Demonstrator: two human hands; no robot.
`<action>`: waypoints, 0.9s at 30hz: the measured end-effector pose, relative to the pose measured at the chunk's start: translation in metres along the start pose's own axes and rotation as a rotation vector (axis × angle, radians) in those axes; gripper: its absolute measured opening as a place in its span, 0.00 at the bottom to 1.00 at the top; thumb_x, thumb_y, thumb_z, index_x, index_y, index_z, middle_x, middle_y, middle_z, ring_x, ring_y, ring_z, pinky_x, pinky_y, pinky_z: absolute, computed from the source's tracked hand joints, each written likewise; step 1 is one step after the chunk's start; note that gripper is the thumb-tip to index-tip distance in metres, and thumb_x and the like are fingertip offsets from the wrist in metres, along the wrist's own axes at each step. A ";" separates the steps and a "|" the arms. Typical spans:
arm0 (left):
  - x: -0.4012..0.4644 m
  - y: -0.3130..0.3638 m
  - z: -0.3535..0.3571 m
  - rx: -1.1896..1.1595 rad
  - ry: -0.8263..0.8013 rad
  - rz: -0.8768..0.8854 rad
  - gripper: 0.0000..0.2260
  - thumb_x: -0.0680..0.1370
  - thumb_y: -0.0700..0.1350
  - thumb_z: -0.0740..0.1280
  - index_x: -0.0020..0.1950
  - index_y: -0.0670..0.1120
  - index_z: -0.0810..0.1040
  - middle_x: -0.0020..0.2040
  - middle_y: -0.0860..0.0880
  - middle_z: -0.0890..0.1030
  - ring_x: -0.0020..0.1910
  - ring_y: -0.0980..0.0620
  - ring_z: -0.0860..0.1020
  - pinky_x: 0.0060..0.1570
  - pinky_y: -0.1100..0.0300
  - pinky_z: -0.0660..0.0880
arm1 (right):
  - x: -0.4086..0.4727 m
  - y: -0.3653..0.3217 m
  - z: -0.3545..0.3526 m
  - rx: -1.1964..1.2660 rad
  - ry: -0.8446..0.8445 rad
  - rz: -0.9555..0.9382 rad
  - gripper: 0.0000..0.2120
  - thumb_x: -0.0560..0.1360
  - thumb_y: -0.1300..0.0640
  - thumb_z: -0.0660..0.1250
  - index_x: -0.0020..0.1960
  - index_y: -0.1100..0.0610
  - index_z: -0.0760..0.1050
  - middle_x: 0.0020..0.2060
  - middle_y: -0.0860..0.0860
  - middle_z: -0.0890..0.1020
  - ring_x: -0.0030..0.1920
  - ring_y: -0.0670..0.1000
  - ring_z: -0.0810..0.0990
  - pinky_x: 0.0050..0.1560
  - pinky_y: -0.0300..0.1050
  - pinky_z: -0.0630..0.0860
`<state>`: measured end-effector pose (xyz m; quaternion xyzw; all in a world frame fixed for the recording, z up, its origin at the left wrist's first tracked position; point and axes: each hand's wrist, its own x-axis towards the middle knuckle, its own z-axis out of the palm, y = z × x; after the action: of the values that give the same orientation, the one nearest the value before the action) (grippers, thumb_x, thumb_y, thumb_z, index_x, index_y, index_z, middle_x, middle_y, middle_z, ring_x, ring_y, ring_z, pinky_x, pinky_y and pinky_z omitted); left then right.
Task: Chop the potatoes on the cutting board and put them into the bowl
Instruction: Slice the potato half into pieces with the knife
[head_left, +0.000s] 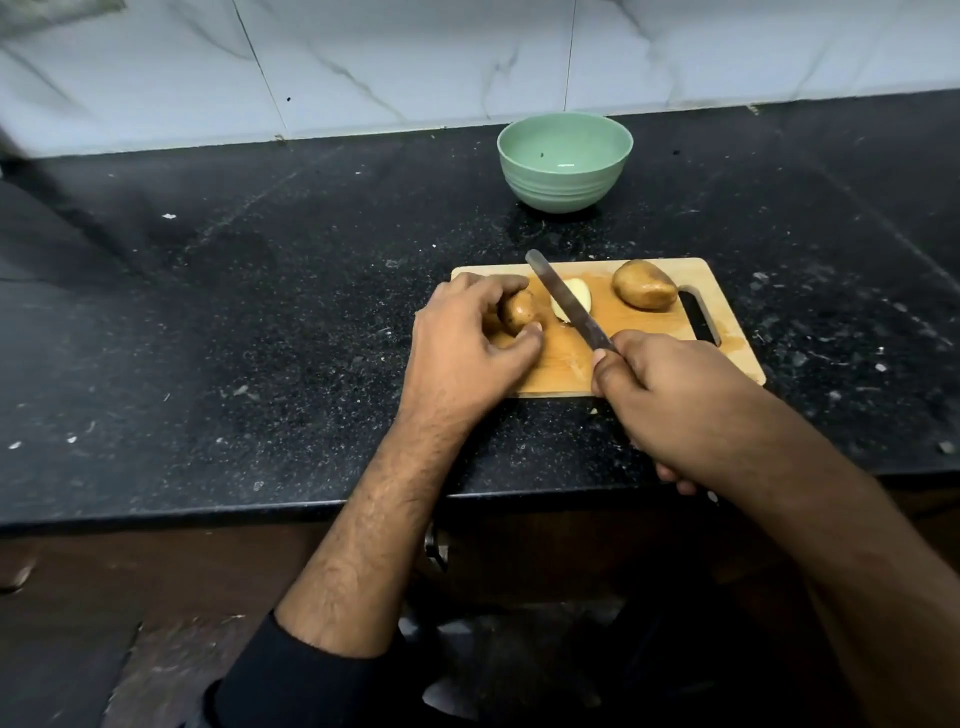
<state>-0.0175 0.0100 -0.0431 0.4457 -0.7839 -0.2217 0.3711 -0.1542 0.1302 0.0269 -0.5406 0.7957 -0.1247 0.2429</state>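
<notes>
1. The left hand (467, 332) is curling round a potato half (518, 310) at the left end of the cutting board (670, 358), forefinger above and thumb below; the brown skin is showing between them, and the half is pointing right, toward the blade.
2. The knife (569, 301) is lying diagonally, tip toward the far left board edge, handle end toward the near right. Its blade is crossing a second cut half (574, 299), pale face up, just right of the gripped half.
3. The right hand (675, 400) is wrapping its fingers fully round the knife handle over the near board edge.
4. A whole potato (644, 285) is lying at the far right, long axis running left-right, beside the handle slot.
5. The green bowl (565, 163) is standing upright beyond the board, well apart.
6. Bare black counter (234, 338) is extending left of the board.
</notes>
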 end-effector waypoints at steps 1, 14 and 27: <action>0.000 -0.001 0.000 0.031 -0.024 -0.012 0.19 0.70 0.54 0.71 0.60 0.54 0.82 0.50 0.56 0.78 0.54 0.54 0.75 0.60 0.48 0.74 | 0.000 0.000 0.000 -0.010 -0.007 -0.004 0.15 0.85 0.44 0.51 0.56 0.51 0.72 0.36 0.54 0.81 0.27 0.53 0.83 0.26 0.50 0.82; -0.007 -0.003 -0.002 0.039 -0.047 -0.050 0.15 0.75 0.53 0.71 0.61 0.52 0.79 0.53 0.59 0.77 0.58 0.54 0.76 0.66 0.43 0.70 | 0.005 0.009 0.005 -0.057 0.005 -0.081 0.16 0.84 0.41 0.52 0.51 0.51 0.70 0.36 0.52 0.79 0.28 0.48 0.78 0.27 0.43 0.73; -0.012 0.001 -0.002 0.151 -0.020 0.012 0.13 0.78 0.52 0.70 0.61 0.52 0.80 0.54 0.55 0.79 0.57 0.52 0.75 0.64 0.48 0.66 | -0.002 0.005 0.014 -0.172 0.085 -0.116 0.19 0.85 0.43 0.51 0.53 0.53 0.75 0.38 0.52 0.80 0.31 0.49 0.76 0.30 0.43 0.71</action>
<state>-0.0127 0.0210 -0.0453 0.4655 -0.8047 -0.1643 0.3297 -0.1505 0.1343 0.0136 -0.5987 0.7805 -0.0928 0.1540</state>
